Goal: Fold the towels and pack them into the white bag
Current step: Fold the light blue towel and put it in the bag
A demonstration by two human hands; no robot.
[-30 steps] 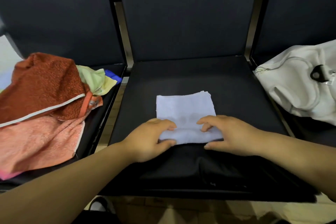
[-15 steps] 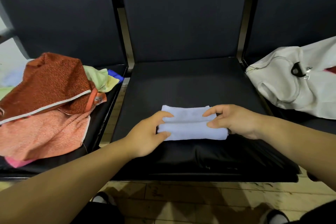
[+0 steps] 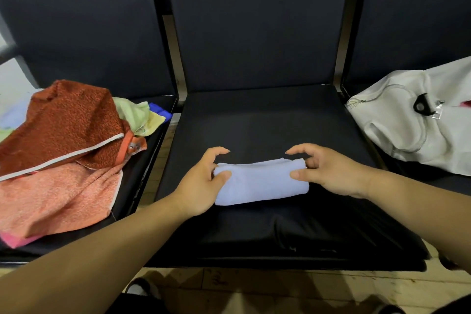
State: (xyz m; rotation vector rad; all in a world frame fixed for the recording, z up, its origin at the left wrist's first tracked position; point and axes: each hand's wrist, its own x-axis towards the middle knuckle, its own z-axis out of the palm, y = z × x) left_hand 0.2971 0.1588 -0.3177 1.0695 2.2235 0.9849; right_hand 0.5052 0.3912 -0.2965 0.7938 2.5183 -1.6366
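Black padded seat (image 3: 267, 122), wooden floor (image 3: 254, 288) below; left hand (image 3: 201, 186) and right hand (image 3: 328, 171) pinch the folded blue towel (image 3: 260, 182) by its ends; tag on yellow-green cloth (image 3: 135, 115) unreadable

The folded light-blue towel (image 3: 260, 181) sits on the middle black seat (image 3: 267, 120). The left hand (image 3: 201, 181) and right hand (image 3: 328, 171) pinch its ends, thumbs on top. A messy towel pile (image 3: 63, 148) is on the left seat and the white bag (image 3: 407, 133) is on the right, zip possibly open.
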